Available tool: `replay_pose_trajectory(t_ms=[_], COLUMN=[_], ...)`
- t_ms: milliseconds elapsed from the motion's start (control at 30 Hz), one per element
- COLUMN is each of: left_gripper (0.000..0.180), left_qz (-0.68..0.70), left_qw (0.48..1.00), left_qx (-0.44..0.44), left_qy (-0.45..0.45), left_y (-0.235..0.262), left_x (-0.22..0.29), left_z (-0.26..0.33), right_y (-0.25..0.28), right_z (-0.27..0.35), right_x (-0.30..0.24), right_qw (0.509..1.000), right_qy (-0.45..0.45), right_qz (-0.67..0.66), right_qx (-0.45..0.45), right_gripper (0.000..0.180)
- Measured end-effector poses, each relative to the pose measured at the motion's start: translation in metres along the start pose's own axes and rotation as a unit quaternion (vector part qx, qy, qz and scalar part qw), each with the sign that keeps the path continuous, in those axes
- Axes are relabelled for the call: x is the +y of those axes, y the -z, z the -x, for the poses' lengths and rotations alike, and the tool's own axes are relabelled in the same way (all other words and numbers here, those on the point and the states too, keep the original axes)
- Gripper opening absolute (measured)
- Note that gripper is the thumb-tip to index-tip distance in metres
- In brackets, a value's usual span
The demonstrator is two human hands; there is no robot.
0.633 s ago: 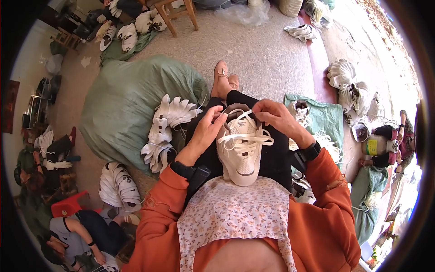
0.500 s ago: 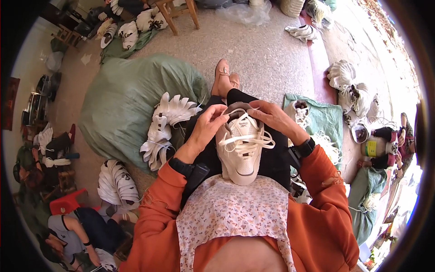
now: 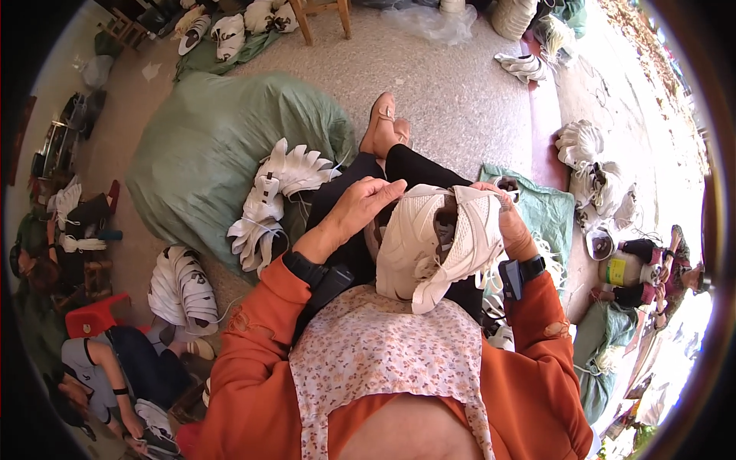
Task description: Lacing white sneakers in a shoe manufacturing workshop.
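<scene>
A white shoe upper [image 3: 405,245], with mesh panels and a dark lining showing in its opening, is tilted over my lap. My right hand [image 3: 512,224] grips its far right edge, the fingers partly hidden behind the material. Pale laces hang loose on that side. At the far left edge of the upper is my left hand [image 3: 360,208], its thumb stretched out toward the mesh. Nothing shows between its thumb and fingers, though some fingertips are out of sight. A floral apron [image 3: 383,345] covers my front, just below the upper.
A large green sack [image 3: 222,161] bulges at the left, with a fan of white uppers [image 3: 261,215] against it. Another stack of uppers [image 3: 182,295] lies nearer. On the right are a green cloth [image 3: 548,211] and more uppers [image 3: 602,184]. Other people sit at both sides.
The shoe upper has turned over from laces facing up, showing its side and opening. My right hand has moved right and nearer with its edge. My left hand has come off the collar.
</scene>
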State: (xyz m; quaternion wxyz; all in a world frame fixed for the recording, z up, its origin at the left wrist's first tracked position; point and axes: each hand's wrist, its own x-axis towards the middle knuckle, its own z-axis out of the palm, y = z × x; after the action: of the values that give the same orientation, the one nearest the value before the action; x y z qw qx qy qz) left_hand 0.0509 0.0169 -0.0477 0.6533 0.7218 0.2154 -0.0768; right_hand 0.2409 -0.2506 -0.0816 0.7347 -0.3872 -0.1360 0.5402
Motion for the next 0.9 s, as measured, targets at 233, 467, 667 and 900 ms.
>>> replay_pose_trajectory(t_ms=[233,467,667,900], left_gripper=[0.080,0.099,0.081,0.051], left_qz=[-0.030,-0.102,-0.124,0.129], left_qw=[0.999,0.992,0.983,0.960], left_qx=[0.015,-0.068,-0.057,-0.245], left_qy=[-0.024,-0.033,-0.121,-0.045], left_y=[-0.018,-0.016,-0.040,-0.040], left_x=[0.027,0.061,0.071,0.084], left_z=[0.002,0.005,0.010,0.012], right_y=[-0.013,-0.029,-0.033,-0.028], right_z=[-0.002,0.006,0.009,0.038], right_x=[0.000,-0.011,-0.008,-0.037], right_qw=[0.998,0.996,0.965,0.954], right_qy=[-0.007,0.000,0.016,-0.038], right_qz=[0.063,0.064,0.262,0.278], right_qx=[-0.003,-0.056,0.003,-0.108], right_gripper=[0.052,0.046,0.046,0.071])
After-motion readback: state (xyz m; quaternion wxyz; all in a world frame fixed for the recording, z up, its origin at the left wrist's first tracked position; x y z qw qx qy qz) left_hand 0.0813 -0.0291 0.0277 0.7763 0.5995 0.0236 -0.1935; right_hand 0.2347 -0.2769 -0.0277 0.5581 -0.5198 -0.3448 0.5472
